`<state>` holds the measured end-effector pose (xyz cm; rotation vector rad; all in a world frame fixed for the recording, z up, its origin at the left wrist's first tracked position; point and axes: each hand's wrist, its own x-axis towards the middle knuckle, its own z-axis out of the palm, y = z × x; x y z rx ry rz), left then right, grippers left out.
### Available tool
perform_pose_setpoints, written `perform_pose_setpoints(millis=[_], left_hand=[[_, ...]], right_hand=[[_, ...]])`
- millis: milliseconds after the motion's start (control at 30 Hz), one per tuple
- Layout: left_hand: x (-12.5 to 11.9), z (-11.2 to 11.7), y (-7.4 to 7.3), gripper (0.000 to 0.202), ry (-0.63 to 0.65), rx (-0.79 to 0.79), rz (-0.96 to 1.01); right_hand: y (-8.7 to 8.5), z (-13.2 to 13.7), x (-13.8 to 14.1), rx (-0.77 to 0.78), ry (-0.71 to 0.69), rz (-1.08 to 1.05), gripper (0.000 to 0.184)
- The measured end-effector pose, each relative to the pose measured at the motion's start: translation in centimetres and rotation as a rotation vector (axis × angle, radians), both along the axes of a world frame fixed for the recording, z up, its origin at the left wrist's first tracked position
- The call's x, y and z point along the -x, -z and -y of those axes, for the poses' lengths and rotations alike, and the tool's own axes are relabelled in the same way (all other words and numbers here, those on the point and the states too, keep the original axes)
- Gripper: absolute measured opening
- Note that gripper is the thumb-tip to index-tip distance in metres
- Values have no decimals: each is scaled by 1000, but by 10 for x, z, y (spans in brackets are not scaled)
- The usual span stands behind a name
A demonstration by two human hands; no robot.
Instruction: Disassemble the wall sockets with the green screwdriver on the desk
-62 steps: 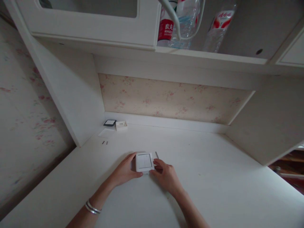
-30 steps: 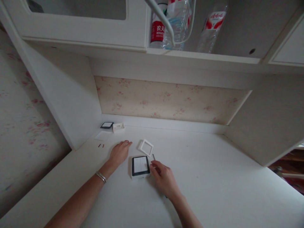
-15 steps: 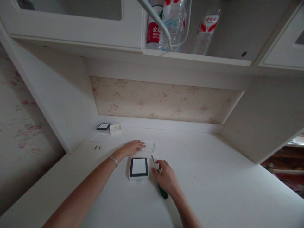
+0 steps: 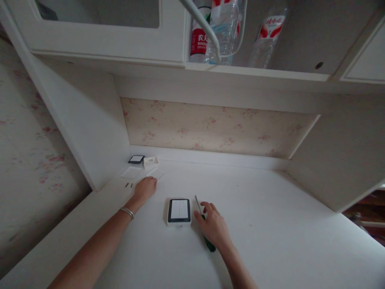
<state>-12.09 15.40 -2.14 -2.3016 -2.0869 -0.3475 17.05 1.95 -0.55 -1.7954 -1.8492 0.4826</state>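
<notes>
A wall switch [image 4: 179,211], with white rockers in a dark surround on a white base, lies flat on the white desk [image 4: 270,224]. My right hand [image 4: 213,227] rests just right of it, fingers curled over a green-handled screwdriver [image 4: 209,245] that lies on the desk with its metal shaft pointing away. My left hand [image 4: 145,188] is stretched out to the far left, palm down, fingertips at the near edge of a thin white square frame [image 4: 155,173]. A bracelet sits on that wrist.
In the back left corner are a dark-framed part [image 4: 136,159], a white block [image 4: 150,161], a flat white plate [image 4: 131,172] and two small screws [image 4: 129,185]. A side panel [image 4: 90,120] walls the left. Bottles [image 4: 198,36] stand on the shelf overhead.
The white frame came off the switch, and my left hand has moved it to the back left beside the other parts. My right hand has stayed beside the switch on the screwdriver.
</notes>
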Motion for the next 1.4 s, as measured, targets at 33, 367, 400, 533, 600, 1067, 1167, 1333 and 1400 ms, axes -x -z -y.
perform_pose_setpoints(millis=[33, 367, 400, 533, 600, 1067, 1167, 1333, 1400], left_hand=[[4, -2, -1, 31, -16, -2, -13], [2, -32, 3, 30, -48, 10, -47], [1, -36, 3, 30, -52, 15, -45], [-3, -52, 5, 27, -67, 45, -22], [-4, -57, 6, 27, -78, 54, 1], [-46, -16, -13, 41, 110, -69, 443], [-53, 33, -18, 42, 191, -40, 555], [-61, 97, -13, 52, 365, 99, 810], [-64, 105, -7, 63, 364, 132, 770]], right_hand=[[-1, 1, -1, 9, -12, 6, 39], [-3, 8, -8, 142, -114, 45, 59], [-3, 8, -9, 142, -123, 47, 60], [-1, 6, -11, 131, -137, 55, 65], [1, 5, -12, 143, -114, 68, 63], [-4, -9, -22, 205, 138, -764, 39], [-13, -5, -21, 149, 105, -1032, 43], [-30, 2, -20, 45, -28, -1320, 18], [-37, 7, -21, 105, -111, -1418, 22]])
